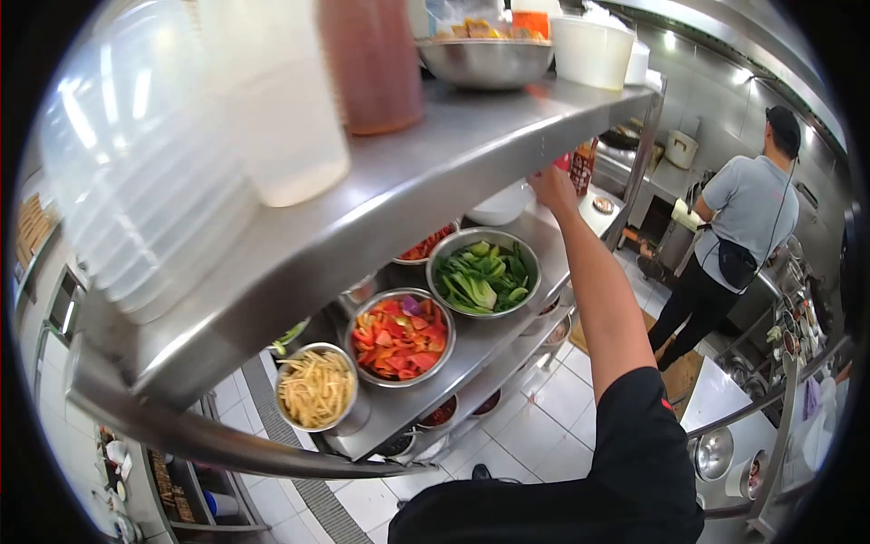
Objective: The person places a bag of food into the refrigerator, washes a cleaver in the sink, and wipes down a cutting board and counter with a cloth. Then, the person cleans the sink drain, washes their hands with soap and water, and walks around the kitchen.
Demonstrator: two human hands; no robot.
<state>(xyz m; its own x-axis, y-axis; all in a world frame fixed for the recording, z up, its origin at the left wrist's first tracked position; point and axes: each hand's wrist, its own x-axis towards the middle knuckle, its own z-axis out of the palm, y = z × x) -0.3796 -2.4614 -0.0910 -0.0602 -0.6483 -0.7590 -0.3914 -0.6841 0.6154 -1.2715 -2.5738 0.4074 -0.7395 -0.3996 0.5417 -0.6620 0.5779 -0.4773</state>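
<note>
My right hand [551, 188] reaches forward under the upper steel shelf, its fingers closed around a small red thing [563, 162]; what kind it is I cannot make out. Just right of the hand stands a sauce bottle [584, 170] with a dark red label. A white bowl [501, 205] is close by on the left. Nearer to me on the lower shelf are a steel bowl of green leafy vegetables [480, 275], a bowl of cut red peppers [403, 340] and a container of pale yellow strips [316, 388]. My left hand is out of view.
The upper steel shelf [390, 172] crosses above the bowls, bearing stacked clear tubs [136, 163], a red-brown container [372, 68] and a steel bowl [488, 62]. A co-worker [748, 213] in a grey shirt stands at the right, back turned. White tiles [535, 426] cover the floor.
</note>
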